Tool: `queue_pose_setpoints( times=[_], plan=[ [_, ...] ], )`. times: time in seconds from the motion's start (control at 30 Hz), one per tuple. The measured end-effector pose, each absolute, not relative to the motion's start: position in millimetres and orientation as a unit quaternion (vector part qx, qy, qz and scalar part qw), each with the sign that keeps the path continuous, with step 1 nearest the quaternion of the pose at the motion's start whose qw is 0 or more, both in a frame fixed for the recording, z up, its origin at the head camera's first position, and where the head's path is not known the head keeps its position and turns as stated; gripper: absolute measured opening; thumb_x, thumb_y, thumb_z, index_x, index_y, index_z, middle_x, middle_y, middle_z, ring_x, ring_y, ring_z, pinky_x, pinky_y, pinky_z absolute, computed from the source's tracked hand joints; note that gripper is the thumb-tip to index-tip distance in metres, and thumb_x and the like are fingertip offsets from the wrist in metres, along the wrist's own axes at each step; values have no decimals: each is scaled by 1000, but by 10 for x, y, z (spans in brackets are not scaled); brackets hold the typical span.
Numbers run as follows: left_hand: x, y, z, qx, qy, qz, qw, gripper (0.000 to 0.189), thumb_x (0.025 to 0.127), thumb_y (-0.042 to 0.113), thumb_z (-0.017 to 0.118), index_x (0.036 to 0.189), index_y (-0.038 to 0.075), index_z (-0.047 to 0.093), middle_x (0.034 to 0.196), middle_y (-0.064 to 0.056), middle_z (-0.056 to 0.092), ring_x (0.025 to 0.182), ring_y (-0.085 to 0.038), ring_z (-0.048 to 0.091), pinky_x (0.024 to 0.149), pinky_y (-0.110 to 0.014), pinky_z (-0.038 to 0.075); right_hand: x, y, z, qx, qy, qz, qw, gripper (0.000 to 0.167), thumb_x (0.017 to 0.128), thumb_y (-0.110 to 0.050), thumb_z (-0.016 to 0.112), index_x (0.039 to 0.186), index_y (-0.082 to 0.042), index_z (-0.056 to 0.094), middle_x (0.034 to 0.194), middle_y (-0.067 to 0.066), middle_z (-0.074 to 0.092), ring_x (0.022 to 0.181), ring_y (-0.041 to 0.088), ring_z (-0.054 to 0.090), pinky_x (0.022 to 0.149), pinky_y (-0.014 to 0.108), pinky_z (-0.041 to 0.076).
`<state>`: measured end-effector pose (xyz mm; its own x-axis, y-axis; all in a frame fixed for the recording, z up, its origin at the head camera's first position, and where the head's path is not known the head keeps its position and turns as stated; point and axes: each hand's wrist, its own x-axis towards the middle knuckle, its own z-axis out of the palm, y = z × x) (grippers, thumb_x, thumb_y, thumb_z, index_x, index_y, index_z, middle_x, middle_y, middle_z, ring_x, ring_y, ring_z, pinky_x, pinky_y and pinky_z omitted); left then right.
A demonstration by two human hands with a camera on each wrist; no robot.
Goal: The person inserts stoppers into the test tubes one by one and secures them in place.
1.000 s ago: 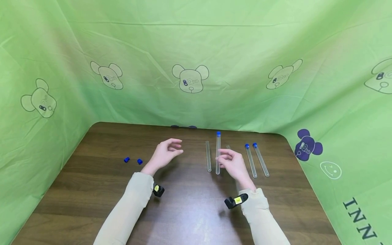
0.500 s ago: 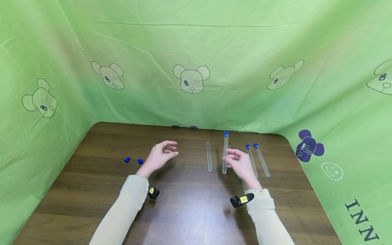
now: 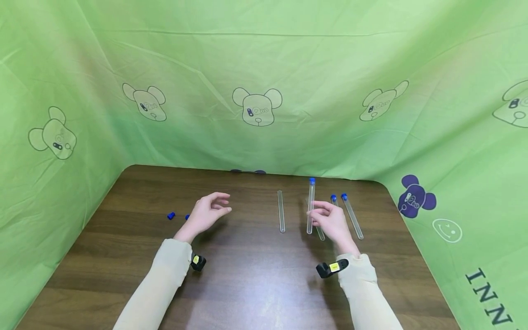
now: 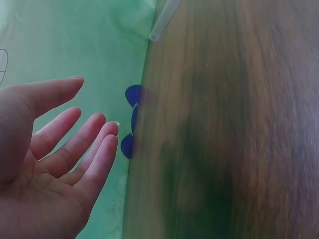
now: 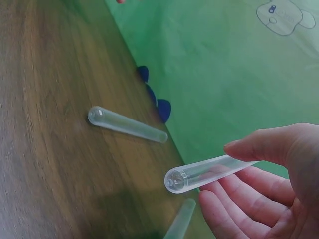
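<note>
My right hand (image 3: 332, 224) pinches a clear test tube (image 3: 311, 197) with a blue cap, holding it nearly upright with its rounded end down. In the right wrist view, the thumb lies over this tube and the fingers curl beneath it. Behind it lies an uncapped test tube (image 3: 320, 233), partly hidden by the hand. Another uncapped tube (image 3: 281, 211) rests to the left. My left hand (image 3: 204, 214) hovers over the table, fingers loosely bent and holding nothing. Nearest to it is a blue cap (image 3: 187, 217), mostly covered by the hand; a second blue cap (image 3: 171, 216) lies farther left.
Two blue-capped test tubes lie at the right: one (image 3: 333, 198) is largely behind my right hand, the other (image 3: 352, 217) is in full view. A green printed curtain (image 3: 255, 146) encloses the brown wooden table (image 3: 247, 284) at the back and sides.
My right hand has moved right with the capped test tube, across the uncapped tube lying behind it. My left hand has drawn back left and slightly toward me, now covering part of one cap.
</note>
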<state>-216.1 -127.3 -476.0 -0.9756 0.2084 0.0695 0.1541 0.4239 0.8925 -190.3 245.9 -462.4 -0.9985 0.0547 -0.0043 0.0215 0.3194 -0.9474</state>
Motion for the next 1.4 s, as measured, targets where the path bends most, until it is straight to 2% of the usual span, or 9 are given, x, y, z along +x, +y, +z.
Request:
queue_pose_setpoints(
  times=[0.37,0.53,0.63,0.77,0.9,1.2,1.4],
  plan=[
    [-2113,-1490,-4783,103,855,507,18,44,93,13,76,133,0,63,119,-18,70,101,-29,69,89,-45,55,-1933,2645,-4674,-40,-813,580,19,37,93,5,68,128,15,59,98,25,73,70,8,68,68,26,60],
    [-2107,-1592,-4820,94,859,502,17,45,93,13,76,134,1,63,119,-18,69,102,-30,69,89,-45,55,-1939,2728,-4694,-45,-819,572,16,38,94,3,66,130,14,58,97,20,74,72,9,69,71,27,60],
    [-2100,-1663,-4840,90,861,501,17,45,93,13,75,134,1,62,119,-18,69,102,-30,69,89,-46,55,-1922,2756,-4664,-46,-819,572,10,40,94,3,65,131,15,57,99,22,73,72,10,69,71,27,60],
    [-2077,-1739,-4853,87,864,495,21,45,93,13,75,135,1,62,120,-17,69,104,-30,68,90,-45,55,-1932,2799,-4696,-51,-814,578,18,41,92,5,68,129,18,56,94,21,74,70,11,69,68,27,60],
    [-2063,-1798,-4863,85,867,490,20,44,93,11,75,134,1,63,119,-17,70,104,-30,68,91,-45,54,-1950,2857,-4761,-57,-821,567,22,40,91,4,68,128,16,58,88,13,74,68,12,69,66,27,60],
    [-2028,-1944,-4860,80,874,479,6,37,93,3,72,128,-3,66,117,-20,70,103,-33,67,92,-47,53,-1943,2902,-4689,-75,-847,527,-2,42,93,-1,68,130,15,58,94,19,74,71,12,69,67,26,59],
    [-2013,-2019,-4850,85,882,463,13,38,89,-3,72,126,-5,66,118,-23,69,108,-38,65,95,-50,51,-1939,2924,-4721,-88,-871,484,1,42,91,-6,73,128,11,62,89,13,74,67,15,69,63,26,58]
  ],
)
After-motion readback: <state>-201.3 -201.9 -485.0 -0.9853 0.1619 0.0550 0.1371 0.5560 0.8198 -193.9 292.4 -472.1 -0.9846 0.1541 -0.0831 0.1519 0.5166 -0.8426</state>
